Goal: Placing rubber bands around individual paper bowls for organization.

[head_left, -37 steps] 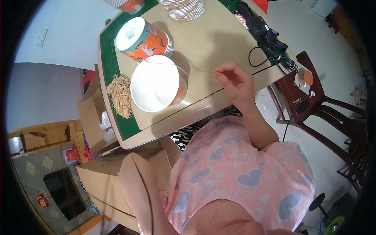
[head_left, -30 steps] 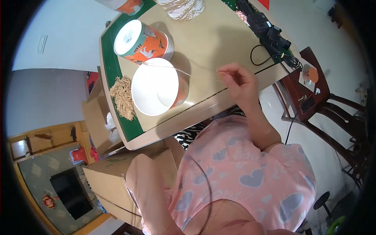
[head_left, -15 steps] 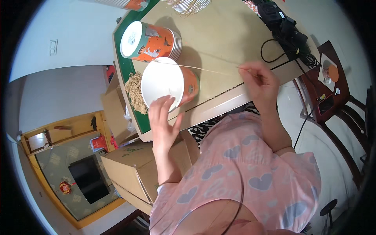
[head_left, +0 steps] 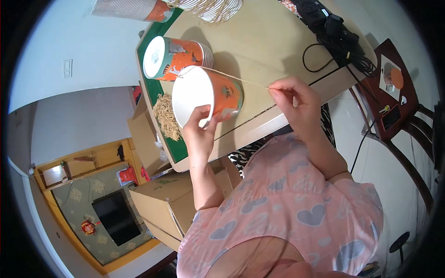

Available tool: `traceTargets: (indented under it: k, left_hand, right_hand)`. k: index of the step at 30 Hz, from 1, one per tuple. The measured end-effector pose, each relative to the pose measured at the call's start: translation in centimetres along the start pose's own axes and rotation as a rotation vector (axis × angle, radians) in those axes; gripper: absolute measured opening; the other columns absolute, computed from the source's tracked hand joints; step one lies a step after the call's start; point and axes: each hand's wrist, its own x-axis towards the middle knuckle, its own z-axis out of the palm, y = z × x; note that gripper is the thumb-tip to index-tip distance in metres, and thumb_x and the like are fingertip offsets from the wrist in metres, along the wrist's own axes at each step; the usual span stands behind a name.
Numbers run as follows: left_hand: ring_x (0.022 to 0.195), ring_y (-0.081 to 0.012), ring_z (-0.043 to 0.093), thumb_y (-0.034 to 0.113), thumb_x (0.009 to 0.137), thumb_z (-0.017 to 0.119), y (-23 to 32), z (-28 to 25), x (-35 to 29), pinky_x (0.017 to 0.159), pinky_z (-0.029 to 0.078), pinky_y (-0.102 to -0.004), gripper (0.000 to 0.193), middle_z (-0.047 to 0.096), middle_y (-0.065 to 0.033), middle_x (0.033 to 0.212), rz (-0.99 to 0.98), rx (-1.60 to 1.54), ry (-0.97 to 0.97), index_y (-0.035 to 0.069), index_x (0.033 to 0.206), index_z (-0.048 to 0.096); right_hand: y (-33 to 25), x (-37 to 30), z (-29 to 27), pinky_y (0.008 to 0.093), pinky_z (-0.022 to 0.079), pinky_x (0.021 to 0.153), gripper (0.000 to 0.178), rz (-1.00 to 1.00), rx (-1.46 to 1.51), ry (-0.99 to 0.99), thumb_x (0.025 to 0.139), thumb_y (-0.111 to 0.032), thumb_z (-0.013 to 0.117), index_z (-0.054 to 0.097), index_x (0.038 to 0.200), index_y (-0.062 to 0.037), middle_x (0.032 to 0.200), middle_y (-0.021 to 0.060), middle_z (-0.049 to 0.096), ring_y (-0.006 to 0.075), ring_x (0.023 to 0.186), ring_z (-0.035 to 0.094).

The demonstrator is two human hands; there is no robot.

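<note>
A large paper bucket [head_left: 227, 96], orange outside and white inside, lies on its side near the table's left end, mouth facing left. My left hand [head_left: 198, 138] grips its near rim, fingers inside the mouth and thumb outside. A thin tan string [head_left: 236, 78] runs from the bucket's upper rim rightward to my right hand [head_left: 300, 104]. There my thumb and forefinger pinch it, closed, above the table's near edge. A bunch of similar tan strings [head_left: 166, 116] lies left of the bucket, on the green border. Behind it sits a stack of printed buckets [head_left: 185, 54], also on its side.
More stacked buckets [head_left: 132, 10] and a white stack with strings over it [head_left: 214, 9] lie at the far side. Black adapters and cables [head_left: 331, 28] occupy the table's right end. A cardboard box [head_left: 162, 197] stands below left; a dark red chair [head_left: 394, 111] stands right.
My left hand has closed on the bucket's rim, where it was spread beside the mouth before. My right hand has come slightly left and lower with the string. The whole view has shifted a little.
</note>
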Motion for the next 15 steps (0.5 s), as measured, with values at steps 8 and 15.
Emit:
traceTargets:
  k: [8,15]
  left_hand:
    - [0.076,-0.0178,0.065,-0.006,0.077,0.065,-0.4,-3.3,-0.9,0.071,0.051,-0.0282,0.015,0.066,-0.0098,0.081,0.249,0.288,-0.037,0.001,0.090,0.062]
    - [0.079,-0.0128,0.062,-0.007,0.076,0.065,0.1,-2.9,-0.6,0.073,0.048,-0.0258,0.016,0.066,-0.0055,0.081,0.193,0.093,-0.025,-0.001,0.091,0.061]
  right_hand:
    - [0.4,0.1,0.4,0.0187,0.044,0.061,0.005,-0.080,0.091,0.046,0.081,0.000,0.064,0.063,0.085,-0.0026,0.076,0.0011,0.062,0.0053,0.066,0.054]
    - [-0.3,-0.5,0.6,0.0225,0.048,0.069,0.007,-0.015,-0.008,-0.086,0.082,0.003,0.063,0.063,0.088,-0.0003,0.082,0.0036,0.064,0.0088,0.075,0.059]
